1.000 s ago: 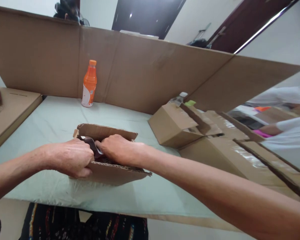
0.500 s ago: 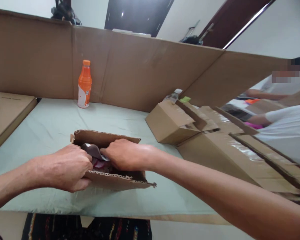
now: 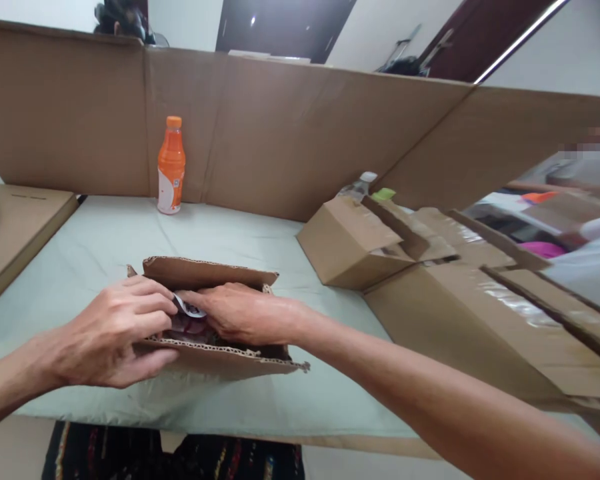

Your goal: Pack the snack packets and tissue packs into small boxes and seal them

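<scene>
An open cardboard box (image 3: 215,363) stands on the table in front of me, its long flaps raised. My left hand (image 3: 120,330) is at the box's left end, thumb apart from the bent fingers and outside the near wall. Its fingertips are close to a curled, white-edged piece (image 3: 193,309) inside the box; nothing shows gripped in them. My right hand (image 3: 247,312) reaches into the box from the right, index finger stretched over that piece and touching it. The other right fingers are partly hidden. Below lies something shiny and reddish-dark (image 3: 193,327), its kind unclear.
An orange-capped drink bottle (image 3: 171,167) stands upright by the tall cardboard screen (image 3: 270,133). Open cardboard boxes (image 3: 445,313) fill the right side, a clear bottle (image 3: 363,185) behind them. A flat carton (image 3: 25,227) lies left. Another person's blurred sleeve (image 3: 590,257) is far right.
My left fingers have loosened from a closed grip, thumb and fingers now spread. My right index finger has stretched leftward over the piece, whose dark raised part has sunk lower into the box.
</scene>
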{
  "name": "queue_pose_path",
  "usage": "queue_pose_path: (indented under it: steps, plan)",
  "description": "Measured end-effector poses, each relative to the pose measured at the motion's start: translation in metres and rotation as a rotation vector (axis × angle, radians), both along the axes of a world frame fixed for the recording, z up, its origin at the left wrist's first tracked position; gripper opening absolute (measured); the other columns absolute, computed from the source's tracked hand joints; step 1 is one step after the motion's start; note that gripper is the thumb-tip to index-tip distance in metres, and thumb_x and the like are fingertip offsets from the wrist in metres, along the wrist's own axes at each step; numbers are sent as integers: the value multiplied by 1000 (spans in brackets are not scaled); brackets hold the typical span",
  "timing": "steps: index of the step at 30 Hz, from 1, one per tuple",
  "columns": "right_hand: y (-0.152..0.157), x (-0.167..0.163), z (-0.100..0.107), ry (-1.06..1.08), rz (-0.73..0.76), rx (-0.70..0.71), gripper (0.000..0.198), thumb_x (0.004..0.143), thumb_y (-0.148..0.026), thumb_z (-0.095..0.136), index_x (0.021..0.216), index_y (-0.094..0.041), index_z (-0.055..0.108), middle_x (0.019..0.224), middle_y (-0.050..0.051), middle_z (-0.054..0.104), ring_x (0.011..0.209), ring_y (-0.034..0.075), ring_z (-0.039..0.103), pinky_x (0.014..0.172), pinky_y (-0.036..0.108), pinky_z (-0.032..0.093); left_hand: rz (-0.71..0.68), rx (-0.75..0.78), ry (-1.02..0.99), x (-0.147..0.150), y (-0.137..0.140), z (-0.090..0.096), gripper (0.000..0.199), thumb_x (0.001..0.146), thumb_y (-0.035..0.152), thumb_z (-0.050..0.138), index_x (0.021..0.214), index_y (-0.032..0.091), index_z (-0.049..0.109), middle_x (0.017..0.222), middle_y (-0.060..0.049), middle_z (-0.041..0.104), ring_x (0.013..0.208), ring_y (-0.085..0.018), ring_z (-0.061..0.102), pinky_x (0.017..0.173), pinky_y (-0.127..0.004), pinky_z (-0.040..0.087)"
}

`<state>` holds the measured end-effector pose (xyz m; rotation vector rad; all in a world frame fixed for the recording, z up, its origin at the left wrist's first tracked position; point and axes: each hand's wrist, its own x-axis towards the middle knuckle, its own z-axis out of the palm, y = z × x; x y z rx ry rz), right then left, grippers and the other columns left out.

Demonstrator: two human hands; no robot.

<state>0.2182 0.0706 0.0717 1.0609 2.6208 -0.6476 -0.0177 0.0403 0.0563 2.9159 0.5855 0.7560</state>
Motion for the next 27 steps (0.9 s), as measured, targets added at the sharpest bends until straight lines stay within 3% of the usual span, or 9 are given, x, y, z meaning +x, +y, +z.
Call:
queue_pose_path:
  steps: [3,6,9,13,18,21,27]
  plan:
    - [7,-3,0,-56,40,1,47,97,-14,52,143,-25,57,129,9,76,105,26,72,76,33,46,97,82,-139,-12,-8,-8,22,92,19,64,114,22,65,129,-11,70,129,-30,64,108,-45,55]
    - [13,-7,-1,-89,67,19,42,96,-14,55,137,-23,63,123,9,78,102,26,73,77,34,48,298,73,-267,-20,-20,-23,51,92,19,65,141,28,56,150,-12,55,137,-32,57,113,-52,53]
    - [3,1,2,-45,38,71,39,99,-20,54,137,-19,64,118,13,78,100,29,74,78,38,53,429,0,-359,-20,-30,-44,64,93,22,66,153,30,46,155,-12,51,141,-33,54,116,-52,51]
    - [-27,33,15,208,-103,334,34,103,-21,49,131,-18,69,122,13,77,108,29,73,90,42,58,423,-120,-390,-16,-34,-65,66,96,22,64,158,28,41,150,-12,55,141,-30,54,117,-50,50]
    - [-56,81,18,562,-301,682,32,107,-23,46,120,-23,75,124,8,78,112,25,74,101,43,58,420,-140,-401,-15,-27,-73,67,97,25,62,160,30,38,150,-12,56,140,-32,55,116,-53,51]
    - [-70,95,-4,590,-404,625,32,108,-37,51,128,-23,72,128,8,78,117,25,74,100,41,61,393,-195,-384,-17,-26,-74,65,100,28,59,161,31,37,154,-11,56,143,-33,54,117,-53,51]
    - [-86,93,-52,694,-330,390,65,109,-63,32,148,-19,60,139,15,71,129,30,68,104,48,59,391,-201,-366,-17,-25,-61,61,101,32,61,159,35,42,157,-7,56,144,-31,54,119,-51,50]
